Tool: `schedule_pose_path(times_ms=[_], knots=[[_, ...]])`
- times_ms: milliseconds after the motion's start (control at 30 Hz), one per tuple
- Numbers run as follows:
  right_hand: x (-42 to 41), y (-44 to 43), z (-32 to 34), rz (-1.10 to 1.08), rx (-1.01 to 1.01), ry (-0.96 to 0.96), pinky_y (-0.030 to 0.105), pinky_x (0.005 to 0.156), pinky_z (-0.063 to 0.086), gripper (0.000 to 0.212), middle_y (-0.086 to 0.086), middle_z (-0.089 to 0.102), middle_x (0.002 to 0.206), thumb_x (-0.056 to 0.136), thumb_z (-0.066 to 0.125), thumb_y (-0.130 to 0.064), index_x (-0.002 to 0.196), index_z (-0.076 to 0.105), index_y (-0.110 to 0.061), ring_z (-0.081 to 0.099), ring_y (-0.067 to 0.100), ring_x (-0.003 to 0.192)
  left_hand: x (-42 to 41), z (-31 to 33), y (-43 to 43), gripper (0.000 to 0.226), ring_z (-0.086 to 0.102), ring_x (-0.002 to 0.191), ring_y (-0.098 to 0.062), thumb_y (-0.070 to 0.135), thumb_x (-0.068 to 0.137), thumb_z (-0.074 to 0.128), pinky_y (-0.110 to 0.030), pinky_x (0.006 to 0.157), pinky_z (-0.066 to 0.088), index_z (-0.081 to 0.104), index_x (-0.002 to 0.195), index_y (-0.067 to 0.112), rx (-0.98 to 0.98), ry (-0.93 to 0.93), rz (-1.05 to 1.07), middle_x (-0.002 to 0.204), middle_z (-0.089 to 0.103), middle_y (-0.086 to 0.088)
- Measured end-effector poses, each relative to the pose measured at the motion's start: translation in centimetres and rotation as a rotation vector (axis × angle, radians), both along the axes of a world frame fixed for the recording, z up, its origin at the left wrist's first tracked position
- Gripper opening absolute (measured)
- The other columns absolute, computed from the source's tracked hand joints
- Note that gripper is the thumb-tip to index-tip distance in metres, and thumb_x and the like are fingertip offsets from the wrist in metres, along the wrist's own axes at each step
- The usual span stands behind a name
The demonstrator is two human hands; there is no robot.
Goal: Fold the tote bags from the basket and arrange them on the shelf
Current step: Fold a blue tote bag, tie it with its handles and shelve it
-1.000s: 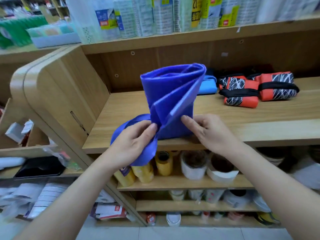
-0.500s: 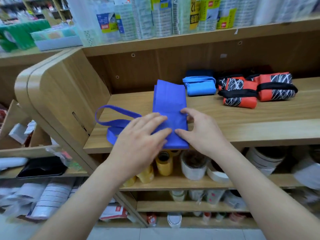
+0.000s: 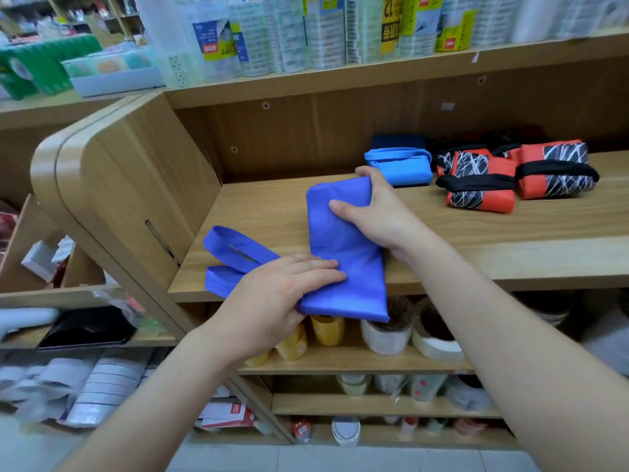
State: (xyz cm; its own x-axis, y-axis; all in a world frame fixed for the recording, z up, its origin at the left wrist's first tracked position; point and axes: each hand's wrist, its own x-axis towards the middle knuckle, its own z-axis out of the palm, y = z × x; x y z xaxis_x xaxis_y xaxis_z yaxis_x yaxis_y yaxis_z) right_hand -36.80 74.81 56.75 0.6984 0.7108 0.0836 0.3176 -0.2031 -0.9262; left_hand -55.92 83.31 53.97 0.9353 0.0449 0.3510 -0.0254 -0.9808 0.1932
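Note:
A blue tote bag, folded into a long strip, lies on the wooden shelf with its near end hanging over the front edge. Its handles stick out to the left. My left hand holds the near end, fingers flat on top and thumb underneath. My right hand grips the far end, thumb on top and fingers curled round the edge. Farther back on the shelf stand a folded light-blue bag and two folded red-and-black bags.
The shelf's curved wooden side panel rises at the left. Packaged rolls line the shelf above. Tape rolls and yellow rolls sit on the shelf below the bag. The right half of the shelf front is bare wood.
The bag was upright and bunched one second ago, then laid flat as a strip. My right hand has moved from the near end to the far end and taken hold of it.

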Motion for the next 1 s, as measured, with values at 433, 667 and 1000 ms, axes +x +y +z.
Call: schedule_pose_path(times_ms=[433, 667, 1000], knots=[[-1.1, -0.4, 0.1, 0.060, 0.149, 0.190, 0.026, 0.074, 0.042, 0.019, 0.001, 0.062, 0.108, 0.097, 0.048, -0.016, 0.094, 0.061, -0.029, 0.054, 0.013, 0.088, 1.6, 1.2, 0.9, 0.011, 0.063, 0.080, 0.002, 0.025, 0.086, 0.072, -0.014, 0.072, 0.046, 0.068, 0.091, 0.034, -0.682, -0.158, 0.327, 0.081, 0.071, 0.020], [-1.2, -0.8, 0.4, 0.175, 0.324, 0.496, 0.039, 0.084, 0.046, 0.044, 0.007, 0.067, 0.090, 0.096, 0.039, -0.055, 0.080, 0.066, -0.025, 0.058, 0.024, 0.090, 3.1, 2.2, 0.2, 0.037, 0.065, 0.083, -0.011, 0.051, 0.077, 0.075, -0.037, 0.079, 0.054, 0.067, 0.096, 0.020, -0.577, -0.179, 0.613, 0.083, 0.070, 0.008], [-4.1, 0.5, 0.1, -0.285, 0.393, 0.138, 0.021, 0.065, 0.035, 0.019, -0.011, 0.050, 0.077, 0.101, 0.039, -0.025, 0.088, 0.052, -0.021, 0.043, -0.003, 0.065, 3.5, 2.6, -0.2, 0.031, 0.059, 0.103, -0.009, 0.046, 0.092, 0.059, -0.029, 0.086, 0.046, 0.055, 0.114, 0.025, -0.621, 0.050, 0.490, 0.108, 0.064, 0.014]])
